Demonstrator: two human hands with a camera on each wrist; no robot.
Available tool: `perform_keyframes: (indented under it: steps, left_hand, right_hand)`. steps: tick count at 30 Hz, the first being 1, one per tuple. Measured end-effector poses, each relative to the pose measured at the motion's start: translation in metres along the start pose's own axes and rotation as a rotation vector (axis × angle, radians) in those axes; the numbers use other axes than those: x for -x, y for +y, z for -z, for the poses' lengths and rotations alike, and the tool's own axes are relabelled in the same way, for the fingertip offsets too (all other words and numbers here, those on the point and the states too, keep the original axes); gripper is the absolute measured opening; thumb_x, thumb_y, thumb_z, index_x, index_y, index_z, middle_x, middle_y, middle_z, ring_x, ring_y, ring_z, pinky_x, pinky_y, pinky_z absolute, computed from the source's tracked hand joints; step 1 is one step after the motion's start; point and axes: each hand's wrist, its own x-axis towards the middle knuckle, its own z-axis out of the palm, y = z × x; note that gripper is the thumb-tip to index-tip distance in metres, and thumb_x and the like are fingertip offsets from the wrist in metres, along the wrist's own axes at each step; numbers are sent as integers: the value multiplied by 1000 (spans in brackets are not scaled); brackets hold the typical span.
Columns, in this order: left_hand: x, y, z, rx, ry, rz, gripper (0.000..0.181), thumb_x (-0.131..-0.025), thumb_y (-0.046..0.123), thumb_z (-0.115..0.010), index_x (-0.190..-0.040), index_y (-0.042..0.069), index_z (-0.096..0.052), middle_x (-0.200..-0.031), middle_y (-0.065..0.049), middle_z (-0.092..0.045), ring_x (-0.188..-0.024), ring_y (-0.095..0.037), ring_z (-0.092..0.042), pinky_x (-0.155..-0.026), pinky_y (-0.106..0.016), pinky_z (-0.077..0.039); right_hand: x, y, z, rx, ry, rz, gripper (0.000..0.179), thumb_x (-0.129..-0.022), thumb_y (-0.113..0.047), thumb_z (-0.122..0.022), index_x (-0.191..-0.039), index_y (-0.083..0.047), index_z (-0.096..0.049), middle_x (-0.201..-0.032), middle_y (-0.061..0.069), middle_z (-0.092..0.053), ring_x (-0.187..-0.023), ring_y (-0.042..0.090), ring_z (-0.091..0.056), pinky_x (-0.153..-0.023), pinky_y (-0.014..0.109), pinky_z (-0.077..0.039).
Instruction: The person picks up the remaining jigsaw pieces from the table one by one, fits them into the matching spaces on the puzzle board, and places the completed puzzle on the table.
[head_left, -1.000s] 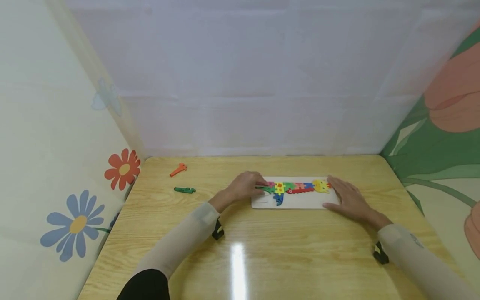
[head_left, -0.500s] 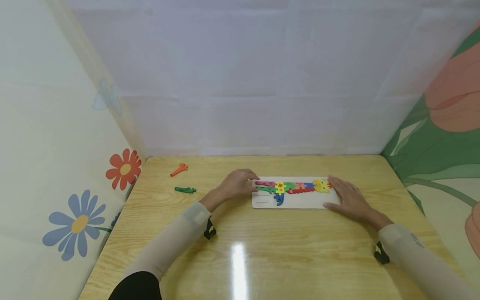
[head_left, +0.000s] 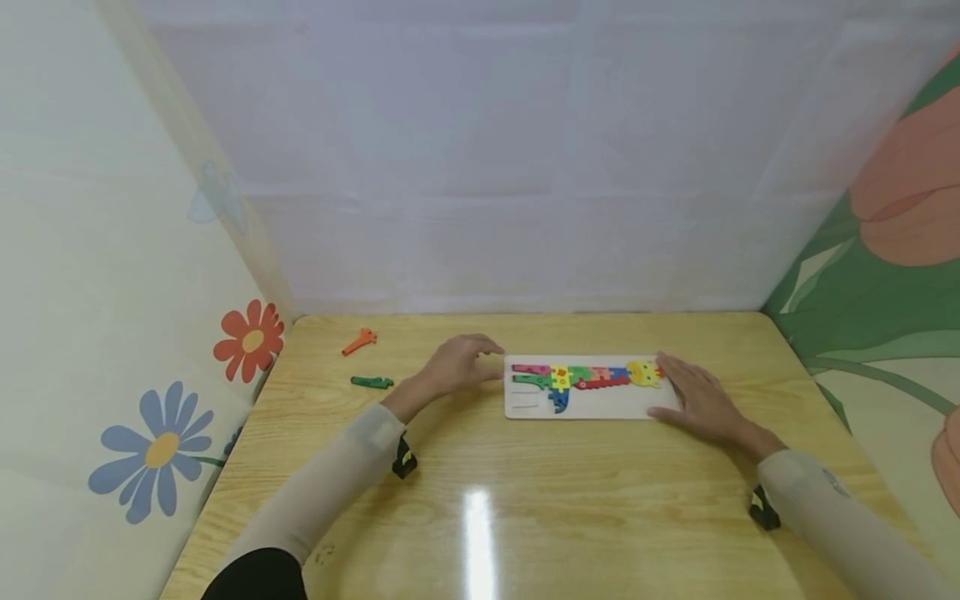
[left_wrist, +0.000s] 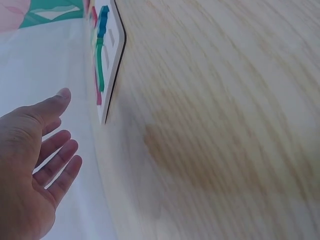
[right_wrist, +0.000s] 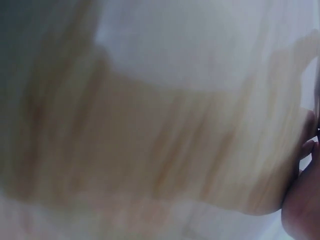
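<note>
Well, nearest on the table [head_left: 600,500] lay the giraffe puzzle board [head_left: 607,407], seemingly light and stiff, best held by its edges. The right hand [head_left: 701,402] spread unclenched against its right end; the left hand [head_left: 452,368], relaxed and empty, hovered just beside the other. Off left lay a green puzzle piece [head_left: 371,382], then, farthest, an orange puzzle piece [head_left: 360,341].

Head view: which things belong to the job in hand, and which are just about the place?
Apparently in the job: puzzle board with giraffe pieces; right hand, at its right end; left hand, holding nothing; loose orange piece and loose green piece, likely for the unfilled outlines.
Just surroundings: wooden table; red flower and blue flower on the left wall.
</note>
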Motion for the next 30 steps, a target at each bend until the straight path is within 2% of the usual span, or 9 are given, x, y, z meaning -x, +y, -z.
perform_keyframes:
  steps: [6, 11, 17, 23, 30]
  left_hand:
    - [9, -10, 9, 7, 26, -1, 45, -93, 34, -84, -130, 9, -75, -130, -9, -74, -111, -28, -71, -91, -46, -60]
    - [17, -18, 17, 6, 28, 25, 46, -94, 33, -83, -132, 9, -74, -131, -10, -73, -111, -30, -71, -88, -49, -60]
    - [26, -27, 25, 0, 60, 52, 45, -95, 32, -83, -133, 10, -74, -132, -10, -73, -111, -32, -71, -86, -50, -61]
    - [35, -36, 35, -6, 73, 56, 49, -95, 33, -82, -135, 8, -72, -133, -12, -72, -112, -35, -71, -86, -52, -61]
    - [47, -53, 46, -22, 129, 64, 51, -94, 31, -83, -137, 7, -71, -133, -15, -72, -112, -38, -71, -85, -53, -61]
  right_hand:
    - [0, 2, -3, 0, 1, -8, 103, -95, -60, -71, -168, -5, -24, -173, 22, -25, -157, 47, -23, -122, 70, -16]
    - [0, 4, -4, 8, 14, -5, 103, -95, -60, -71, -168, -5, -24, -172, 22, -26, -156, 47, -24, -121, 71, -18]
    - [1, 3, -2, 8, 5, 1, 102, -95, -58, -72, -167, -3, -25, -172, 23, -26, -156, 47, -24, -122, 70, -17]
    - [0, 2, -1, 22, -4, -12, 102, -96, -59, -70, -168, -3, -25, -172, 23, -26, -157, 47, -24, -122, 70, -17]
    - [-1, 3, -2, 21, 3, -5, 102, -95, -58, -71, -167, -3, -25, -172, 23, -26, -157, 47, -24, -122, 70, -17]
